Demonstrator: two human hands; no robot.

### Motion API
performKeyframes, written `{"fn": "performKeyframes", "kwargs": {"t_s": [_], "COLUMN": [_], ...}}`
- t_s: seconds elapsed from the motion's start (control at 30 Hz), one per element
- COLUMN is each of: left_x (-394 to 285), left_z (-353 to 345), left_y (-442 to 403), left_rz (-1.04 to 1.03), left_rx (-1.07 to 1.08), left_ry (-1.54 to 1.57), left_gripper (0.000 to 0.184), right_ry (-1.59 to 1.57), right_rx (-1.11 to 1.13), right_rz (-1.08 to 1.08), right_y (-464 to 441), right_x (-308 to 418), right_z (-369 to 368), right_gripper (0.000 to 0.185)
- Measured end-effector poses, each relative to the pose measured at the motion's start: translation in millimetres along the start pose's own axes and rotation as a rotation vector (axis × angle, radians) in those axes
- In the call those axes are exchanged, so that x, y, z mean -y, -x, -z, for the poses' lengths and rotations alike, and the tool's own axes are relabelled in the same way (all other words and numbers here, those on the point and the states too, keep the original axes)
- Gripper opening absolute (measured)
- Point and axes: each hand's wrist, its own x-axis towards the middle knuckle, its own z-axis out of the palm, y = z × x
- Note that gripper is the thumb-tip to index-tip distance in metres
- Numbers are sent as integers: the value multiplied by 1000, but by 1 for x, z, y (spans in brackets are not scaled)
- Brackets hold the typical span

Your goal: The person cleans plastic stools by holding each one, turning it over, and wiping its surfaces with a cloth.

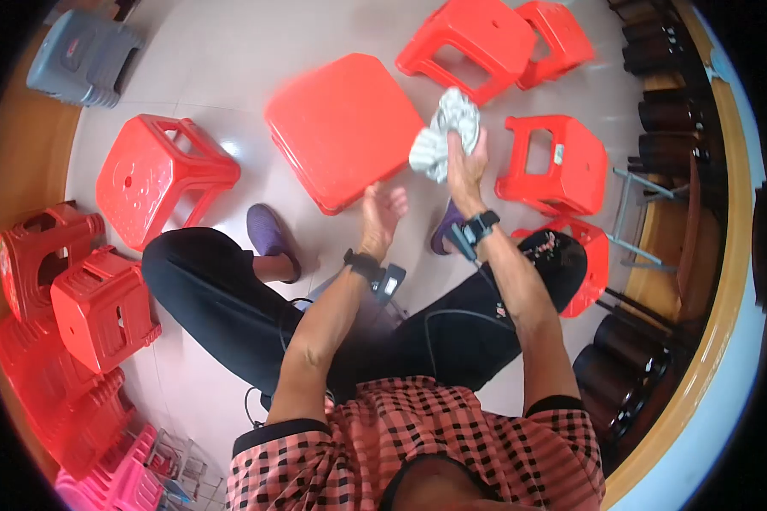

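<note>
A large red plastic stool (349,128) with a square seat stands in front of me, its far left corner smeared by motion. My left hand (383,213) is at the near edge of this stool, palm partly up, thumb and fingers apart with nothing in them; whether it touches the edge I cannot tell. My right hand (466,170) is closed on a crumpled pale cloth (446,128), held just off the stool's right side. The cloth bunches above and left of the fingers.
Other red stools stand at the left (149,179), far right (477,43) and right (562,162). More red stools (102,311) pile up at the lower left, near pink ones (115,473). A grey stool stack (81,60) is at the upper left. Dark bottles (626,358) line the right shelf.
</note>
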Motion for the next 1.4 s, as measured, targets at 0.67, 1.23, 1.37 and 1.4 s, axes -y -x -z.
{"fn": "performKeyframes", "kwargs": {"t_s": [0.67, 1.23, 1.37, 1.4], "left_x": [-59, -62, -66, -65], "left_z": [37, 103, 67, 67], "left_y": [-6, -29, 3, 1], "left_rz": [-724, -584, -679, -641], "left_rx": [-207, -182, -153, -150], "left_ry": [-689, -938, -943, -880], "left_gripper": [50, 59, 55, 54], "right_ry": [761, 763, 885, 805], "right_rx": [224, 160, 45, 51], "right_rz": [321, 228, 348, 406], "right_y": [26, -34, -55, -55], "right_x": [-26, -55, -41, -42], "right_z": [-55, 2, -70, -88], "right_gripper": [61, 49, 44, 48]}}
